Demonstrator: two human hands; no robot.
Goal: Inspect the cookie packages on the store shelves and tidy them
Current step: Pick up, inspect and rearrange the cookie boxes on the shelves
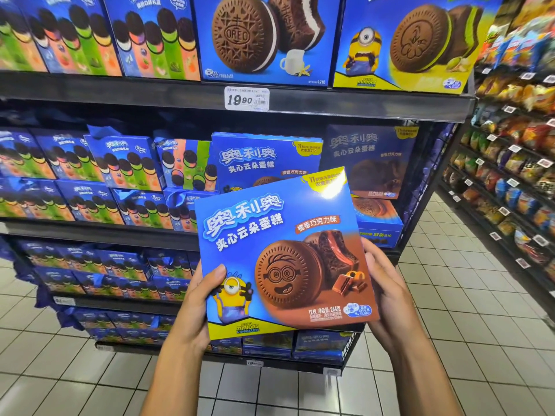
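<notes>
Glossy cardboard, dark matt metal, glazed tile

The cookie box [285, 250] looks like smooth printed cardboard with a glossy finish, catching a bright glare near its top right corner; the boxes on the shelf [267, 159] behind share that slick printed sheen. The shelf edge [120, 91] appears to be dark metal with a dull, matt coat, and the price tag [247, 98] on it is white paper under a clear shiny cover. Floor tiles [468, 340] are pale, smooth and glazed, with darker grout lines. Snack bags [516, 163] on the far rack look like crinkled shiny plastic film
</notes>
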